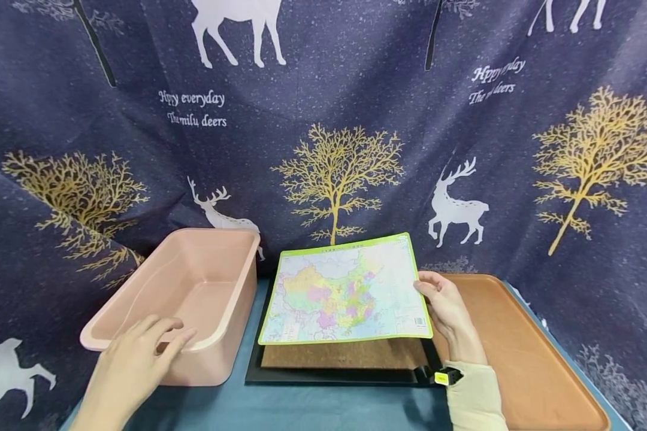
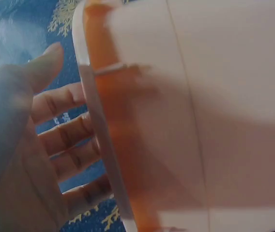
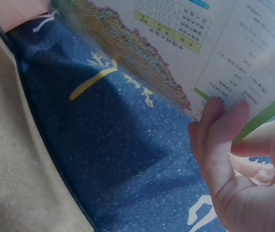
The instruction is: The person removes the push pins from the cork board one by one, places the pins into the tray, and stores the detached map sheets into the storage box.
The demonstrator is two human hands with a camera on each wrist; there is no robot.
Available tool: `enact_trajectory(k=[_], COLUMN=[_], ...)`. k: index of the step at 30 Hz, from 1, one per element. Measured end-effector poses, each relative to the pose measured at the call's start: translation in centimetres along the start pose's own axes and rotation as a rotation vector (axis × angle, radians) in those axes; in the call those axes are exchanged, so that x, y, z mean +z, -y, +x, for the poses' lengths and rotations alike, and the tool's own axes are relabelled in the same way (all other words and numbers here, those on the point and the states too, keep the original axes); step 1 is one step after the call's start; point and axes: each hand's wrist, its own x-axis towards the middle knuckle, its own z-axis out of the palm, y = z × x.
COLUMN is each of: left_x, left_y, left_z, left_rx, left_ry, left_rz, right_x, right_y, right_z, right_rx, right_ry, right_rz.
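Observation:
My right hand (image 1: 446, 305) pinches the right edge of a map sheet (image 1: 329, 293) with a green border, thumb on one face and fingers on the other. The sheet is tilted above a black-framed brown board (image 1: 339, 357), covering much of it. In the right wrist view, the sheet's other face (image 3: 176, 43) shows print and a relief picture. My left hand (image 1: 135, 362) is at the front rim of a pink plastic bin (image 1: 242, 299), thumb and fingers spread apart. The left wrist view shows its fingertips right at the bin's rim (image 2: 103, 125).
A brown tray (image 1: 517, 347) lies on the right, beside the framed board. The blue-covered table (image 1: 205, 410) runs along the front. Behind everything hangs a dark blue cloth (image 1: 356, 78) with deer and golden trees.

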Motion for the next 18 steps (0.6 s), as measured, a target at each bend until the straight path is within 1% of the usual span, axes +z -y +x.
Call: enact_trajectory(k=[1,4,9,13,18], left_x=[-0.1,-0.3,-0.5,-0.6,-0.6], left_y=[0.3,1.1,2.0,2.5,2.8], left_z=[0.0,0.2,0.4,0.2,0.2], left_rx=[0.011,0.031,0.048,0.042,0.063], left_ry=[-0.007,0.000,0.048,0.083,0.087], left_rz=[0.002,0.007,-0.024,-0.066,-0.116], right_x=[0.0,-0.2,-0.2,0.4,1.4], right_y=[0.1,0.4,0.7,1.0,1.5], right_z=[0.0,-0.2,-0.2,-0.2,-0.5], right_rx=[-0.002,-0.006,-0.013,-0.028,-0.048], right_ry=[-0.004,-0.014,-0.054,-0.096,-0.133], right_rz=[0.010,0.028,0.078,0.131,0.177])
